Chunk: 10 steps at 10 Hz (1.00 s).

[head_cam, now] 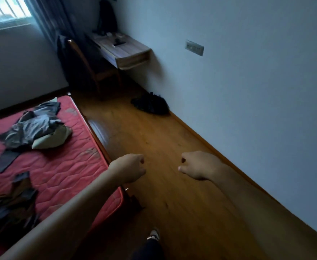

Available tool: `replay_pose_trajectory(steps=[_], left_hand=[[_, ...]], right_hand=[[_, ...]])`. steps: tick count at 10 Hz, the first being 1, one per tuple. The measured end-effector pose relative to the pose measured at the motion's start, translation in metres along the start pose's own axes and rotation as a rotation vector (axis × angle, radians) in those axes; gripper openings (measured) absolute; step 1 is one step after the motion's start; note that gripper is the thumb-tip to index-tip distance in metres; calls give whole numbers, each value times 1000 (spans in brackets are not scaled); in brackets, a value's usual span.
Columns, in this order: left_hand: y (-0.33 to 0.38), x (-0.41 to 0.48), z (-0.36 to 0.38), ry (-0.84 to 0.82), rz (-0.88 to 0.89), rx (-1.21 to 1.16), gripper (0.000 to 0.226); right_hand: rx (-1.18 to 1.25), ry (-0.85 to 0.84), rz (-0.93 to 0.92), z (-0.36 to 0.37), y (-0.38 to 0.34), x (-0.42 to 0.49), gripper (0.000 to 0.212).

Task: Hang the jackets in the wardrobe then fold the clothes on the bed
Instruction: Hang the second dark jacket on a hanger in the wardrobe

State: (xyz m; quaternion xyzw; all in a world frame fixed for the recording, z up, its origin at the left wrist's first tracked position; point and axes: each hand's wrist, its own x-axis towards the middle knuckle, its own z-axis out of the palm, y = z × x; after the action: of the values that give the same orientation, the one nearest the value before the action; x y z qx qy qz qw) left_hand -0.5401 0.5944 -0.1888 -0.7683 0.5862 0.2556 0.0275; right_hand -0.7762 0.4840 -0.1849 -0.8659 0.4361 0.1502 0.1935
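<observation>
Left hand (129, 167), right hand (199, 165) at lower centre: loosely curled, empty, apart over floor (172, 137). Clothes (35, 128) at left, unfolded on bed (69, 166) — folding apparently unstarted — wardrobe out of view.

Left hand (129, 169) and right hand (200, 166): fingers curl under the palms, mostly out of sight, so tightness is unclear. Bed (64, 166) cut by left and bottom edges. Dark clothes pile (9, 203) at lower left is blurred and cut by left edge, garment types unreadable. Dark heap (150, 104) on floor by wall: bag or clothing, can't tell. Items on tabletop (131, 47) too small to name. Dark shape (107, 15) hanging above it unclear. Window (5, 10) cut by top and left edges. Wall plate (194, 47): switch or socket, unreadable.
</observation>
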Motion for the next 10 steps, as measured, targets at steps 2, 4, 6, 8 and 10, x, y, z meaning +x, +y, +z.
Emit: replay_pose_trajectory(steps=[2,4,6,8,10], left_hand=[[-21,95,-27,8,-59,-66,42],[-55,200,-87,22,-152,-84,41],[-84,293,-152,49,-233,-106,35],[-117,383,-193,27,-313,-129,32],[-150,494,-250,78,-455,-182,34]], right_hand=[[-47,-56,-91,-45,9,116,45],[-121,-64,-136,-109,1,250,41],[-124,-68,-213,-159,-7,368,38],[-138,-120,-314,-202,-14,500,37],[-219,-137,-460,-266,-28,641,38]])
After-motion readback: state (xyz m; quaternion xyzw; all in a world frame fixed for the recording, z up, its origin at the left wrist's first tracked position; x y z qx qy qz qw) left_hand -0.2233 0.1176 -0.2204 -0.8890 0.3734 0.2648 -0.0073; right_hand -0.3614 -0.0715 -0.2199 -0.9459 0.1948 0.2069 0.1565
